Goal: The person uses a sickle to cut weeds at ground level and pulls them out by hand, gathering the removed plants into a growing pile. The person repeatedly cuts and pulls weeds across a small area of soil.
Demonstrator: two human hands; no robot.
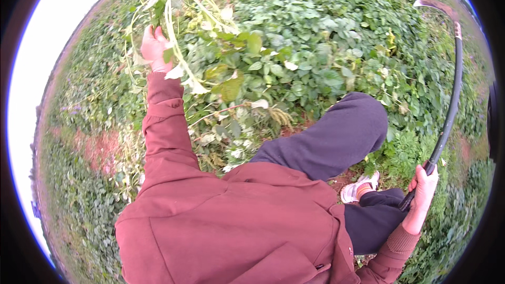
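Observation:
My left arm reaches up and away at the far left, and my left hand (154, 50) is closed around a leafy weed (171, 18). Pale stems of that weed spread at the top and droop to the right of the hand, some with wilted light leaves. At the right side my right hand (425, 186) grips the lower end of a sickle (455, 84) with a long, dark, curved handle. Its hooked metal blade (434, 3) is at the top, turned to the left, well apart from the left hand.
Dense low green crop plants (310, 37) spread ahead and around me. Reddish bare soil (97, 150) shows at the left. My bent knee (363, 121) in dark trousers rises in the middle, and a light shoe (359, 188) rests on soil among the plants.

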